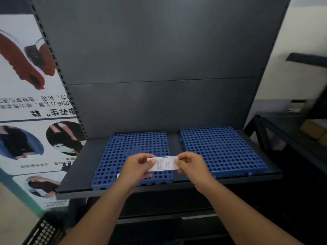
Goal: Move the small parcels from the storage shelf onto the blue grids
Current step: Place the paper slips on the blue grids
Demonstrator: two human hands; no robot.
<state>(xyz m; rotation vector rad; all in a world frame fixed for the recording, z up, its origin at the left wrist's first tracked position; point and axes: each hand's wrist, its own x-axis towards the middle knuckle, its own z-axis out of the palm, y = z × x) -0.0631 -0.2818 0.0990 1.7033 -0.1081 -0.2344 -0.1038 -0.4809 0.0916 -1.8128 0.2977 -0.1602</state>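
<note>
As L fingers, R fingers pinch parcel, curled

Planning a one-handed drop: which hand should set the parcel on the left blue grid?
Probably left: the left hand pinches the parcel over the left blue grid; the right hand hangs past its right edge.

The two grids are bright blue, dotted all over with round holes. The shelf and its back panel are dark grey. The slip of paper is white with fine dark print.
</note>
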